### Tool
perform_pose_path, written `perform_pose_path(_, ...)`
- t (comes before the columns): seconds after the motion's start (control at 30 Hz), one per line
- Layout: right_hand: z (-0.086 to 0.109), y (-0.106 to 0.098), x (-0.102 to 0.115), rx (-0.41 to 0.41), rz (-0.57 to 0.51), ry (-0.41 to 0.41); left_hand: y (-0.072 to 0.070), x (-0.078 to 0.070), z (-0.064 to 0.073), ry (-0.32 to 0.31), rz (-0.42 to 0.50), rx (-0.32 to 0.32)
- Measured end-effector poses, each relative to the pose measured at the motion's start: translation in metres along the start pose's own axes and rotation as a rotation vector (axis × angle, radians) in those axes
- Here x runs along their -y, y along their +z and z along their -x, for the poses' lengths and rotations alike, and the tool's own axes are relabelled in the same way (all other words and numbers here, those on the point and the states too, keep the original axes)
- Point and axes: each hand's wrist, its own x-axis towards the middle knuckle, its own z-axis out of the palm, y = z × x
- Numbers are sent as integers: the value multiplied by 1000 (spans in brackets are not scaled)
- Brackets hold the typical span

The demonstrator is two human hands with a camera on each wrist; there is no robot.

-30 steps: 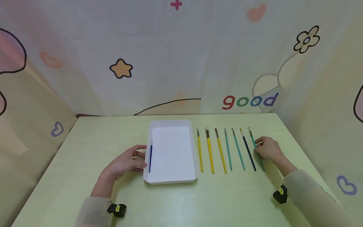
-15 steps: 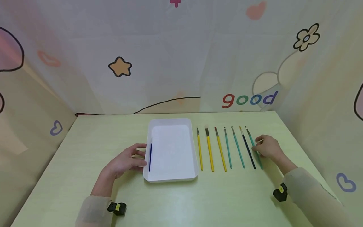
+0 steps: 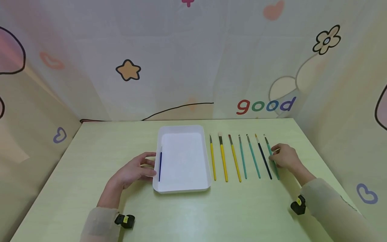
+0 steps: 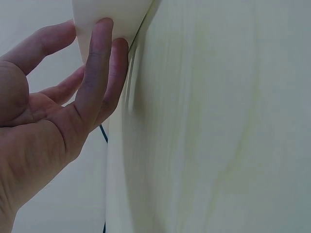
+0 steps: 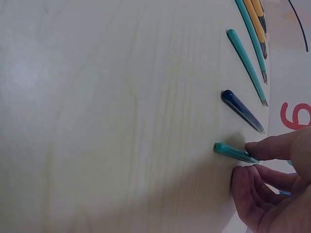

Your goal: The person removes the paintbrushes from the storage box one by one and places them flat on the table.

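My right hand (image 3: 285, 157) pinches a teal paintbrush (image 3: 268, 146) at the right end of a row, thumb on one side and fingers on the other. The handle end of this teal paintbrush (image 5: 228, 150) shows close over the table in the right wrist view. Beside it lies a dark blue paintbrush (image 3: 264, 158). Fingertips of my left hand (image 3: 133, 171) touch the outer left wall of a white tray (image 3: 183, 192), fingers spread and slightly bent. A thin blue paintbrush (image 3: 160, 166) lies inside the tray along its left side.
Between the tray and the dark blue brush lie yellow paintbrushes (image 3: 223, 159) and teal paintbrushes (image 3: 254, 158), roughly parallel, bristles away from me. All stand on a pale wooden table (image 3: 193, 218). A printed curtain (image 3: 169, 67) closes off its back and sides.
My right hand has shifted the rightmost teal paintbrush slightly left, nearer the dark blue one, and its angle has changed a little. The left hand and tray have stayed in place.
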Motion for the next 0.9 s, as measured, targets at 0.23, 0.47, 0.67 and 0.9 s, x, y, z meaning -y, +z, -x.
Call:
perform_pose_path(0.23, 0, -1, 2, -4, 3, -13, -1, -1, -1, 4, 0, 2)
perform_pose_path(0.47, 0, -1, 3, -1, 34, -11, -1, 1, 0, -6, -4, -5)
perform_pose_path(0.67, 1, -6, 7, -11, 109, -29, -1, 1, 0, -5, 0, -3)
perform_pose_path(0.9, 5, -5, 26, -4, 43, -96, 1, -1, -1, -13, -16, -12)
